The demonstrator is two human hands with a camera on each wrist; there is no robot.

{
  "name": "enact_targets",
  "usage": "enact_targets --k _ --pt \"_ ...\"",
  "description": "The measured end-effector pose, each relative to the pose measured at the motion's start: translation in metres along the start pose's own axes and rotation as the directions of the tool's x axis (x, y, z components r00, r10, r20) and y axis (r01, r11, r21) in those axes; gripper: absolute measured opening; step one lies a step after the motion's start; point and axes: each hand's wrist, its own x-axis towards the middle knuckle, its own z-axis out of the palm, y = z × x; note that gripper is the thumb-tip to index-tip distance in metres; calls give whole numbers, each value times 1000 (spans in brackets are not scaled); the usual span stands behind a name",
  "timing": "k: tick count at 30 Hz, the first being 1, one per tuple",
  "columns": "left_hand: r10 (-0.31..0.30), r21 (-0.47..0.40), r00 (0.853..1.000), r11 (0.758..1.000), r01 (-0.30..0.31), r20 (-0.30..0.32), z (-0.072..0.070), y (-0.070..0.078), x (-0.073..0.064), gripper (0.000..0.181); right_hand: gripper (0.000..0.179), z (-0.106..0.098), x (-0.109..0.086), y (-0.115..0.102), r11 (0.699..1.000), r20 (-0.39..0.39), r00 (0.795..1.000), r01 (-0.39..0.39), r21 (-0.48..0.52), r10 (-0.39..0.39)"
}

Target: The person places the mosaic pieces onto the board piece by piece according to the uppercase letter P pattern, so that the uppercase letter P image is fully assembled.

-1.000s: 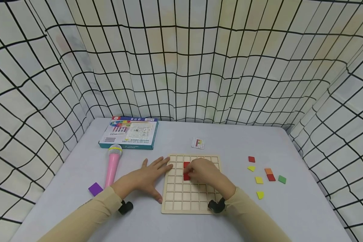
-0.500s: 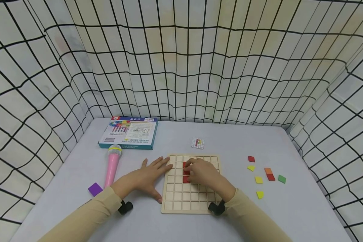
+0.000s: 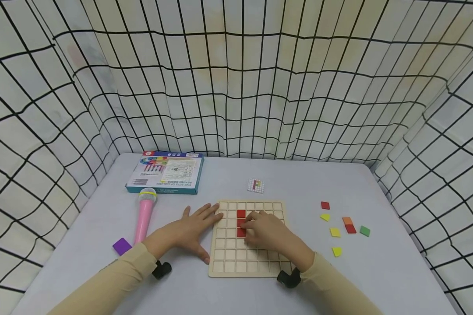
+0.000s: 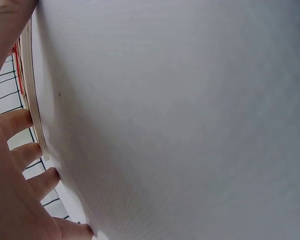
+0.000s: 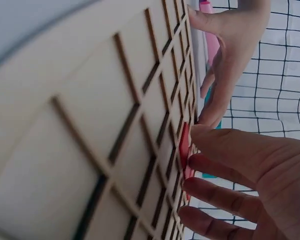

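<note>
My left hand (image 3: 191, 232) lies spread on the left side of a wooden grid board (image 3: 224, 266), thumb and fingertips at its edge. In the left wrist view its fingers (image 4: 22, 155) touch that edge. My right hand (image 3: 270, 234) is over the middle of the board, its fingertips on a column of red square tiles. The far red tile (image 3: 241, 213) shows fully, while the middle red tile (image 3: 240, 222) and near red tile (image 3: 241, 232) are partly covered. In the right wrist view, the right fingers (image 5: 215, 197) lie against a red tile (image 5: 184, 147) in the grid.
A small pattern card (image 3: 255, 186) lies beyond the board. To the right are scattered red, orange, green and yellow tiles (image 3: 335, 232). A pink microphone (image 3: 143, 221), a purple square (image 3: 121, 246) and a flat box (image 3: 165, 173) are at left. Netting encloses the table.
My right hand has shifted slightly toward me and rightward, uncovering the far red tile. The left hand keeps its place at the board's edge. The head view has shifted slightly.
</note>
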Motion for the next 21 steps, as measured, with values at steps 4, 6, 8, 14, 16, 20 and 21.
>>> enact_targets --k 4,6,8,14,16,20,21 --pt "-3 11 1000 1000 3 -8 0 -2 -1 132 31 2 -6 7 999 1 1000 -31 18 31" --pt "3 10 1000 1000 -3 -11 -1 -2 -1 132 30 3 -11 14 999 -16 999 -45 16 45" --pt "10 7 1000 1000 -10 -12 -1 -2 -2 133 28 1 -17 21 998 -32 997 -66 18 66" --pt "16 10 1000 1000 -16 -12 -1 -3 -1 134 25 -6 -35 51 979 -25 979 -199 40 200" --pt "10 14 1000 1000 -10 -6 0 -3 -1 134 26 -9 -41 62 971 -32 970 -240 21 241" --pt "12 8 1000 1000 -12 -4 0 -2 -1 133 33 -15 -52 87 957 -67 957 -285 -48 282" --pt "13 7 1000 1000 -13 -4 0 -2 -1 133 34 -17 -54 92 954 -74 955 -293 -62 289"
